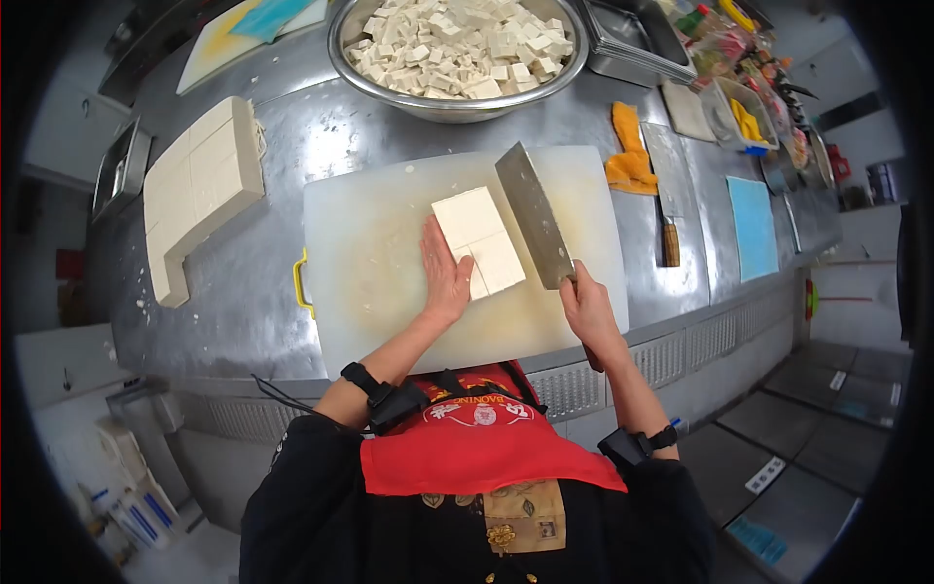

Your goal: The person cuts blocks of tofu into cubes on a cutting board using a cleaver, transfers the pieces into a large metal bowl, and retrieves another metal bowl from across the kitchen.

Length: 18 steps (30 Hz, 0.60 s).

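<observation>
1. On the board [370, 195], tofu [482, 219] lies against the left grip [449, 277], thumb and fingers apart.
2. Right grip [591, 310], over the board's right, is clamped on the cleaver [533, 214].
3. Table [233, 321] under the board, bowl [457, 109] beyond, pale wall [871, 238] far right.

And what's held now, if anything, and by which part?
Cleaver, by its handle, in the right hand; left hand rests against the tofu block.
</observation>
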{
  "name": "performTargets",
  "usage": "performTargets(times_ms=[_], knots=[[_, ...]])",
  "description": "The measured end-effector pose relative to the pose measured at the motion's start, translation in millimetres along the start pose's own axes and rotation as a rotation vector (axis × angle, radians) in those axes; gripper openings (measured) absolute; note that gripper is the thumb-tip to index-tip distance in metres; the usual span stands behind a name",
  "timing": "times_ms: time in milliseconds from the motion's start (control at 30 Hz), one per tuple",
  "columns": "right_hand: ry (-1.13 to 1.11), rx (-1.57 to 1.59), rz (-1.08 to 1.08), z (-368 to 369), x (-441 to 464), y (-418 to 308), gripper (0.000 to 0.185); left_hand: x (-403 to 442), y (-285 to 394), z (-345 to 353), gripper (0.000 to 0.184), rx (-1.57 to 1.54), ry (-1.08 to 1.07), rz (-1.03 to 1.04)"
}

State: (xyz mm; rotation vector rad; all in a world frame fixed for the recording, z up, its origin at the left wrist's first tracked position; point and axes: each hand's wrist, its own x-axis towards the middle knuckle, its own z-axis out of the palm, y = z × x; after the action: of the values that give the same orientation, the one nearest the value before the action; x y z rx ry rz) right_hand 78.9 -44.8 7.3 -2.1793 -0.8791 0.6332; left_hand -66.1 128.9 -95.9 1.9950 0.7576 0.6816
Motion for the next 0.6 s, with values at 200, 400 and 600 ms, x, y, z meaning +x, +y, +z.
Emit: performTargets(times_ms=[200,400,600], knots=[[-0.170,0.083,-0.030,-38,33,33,0.018,16,65,31,0.073,0.169,0.057,-0.100],[-0.265,0.144,-0.039,-57,50,55,0.019,41,108,30,0.061,-0.338,0.163,-0.487],[-0.296,0.116,-0.012,-71,47,48,0.020,33,56,34,0.058,-0.708,0.158,-0.732]])
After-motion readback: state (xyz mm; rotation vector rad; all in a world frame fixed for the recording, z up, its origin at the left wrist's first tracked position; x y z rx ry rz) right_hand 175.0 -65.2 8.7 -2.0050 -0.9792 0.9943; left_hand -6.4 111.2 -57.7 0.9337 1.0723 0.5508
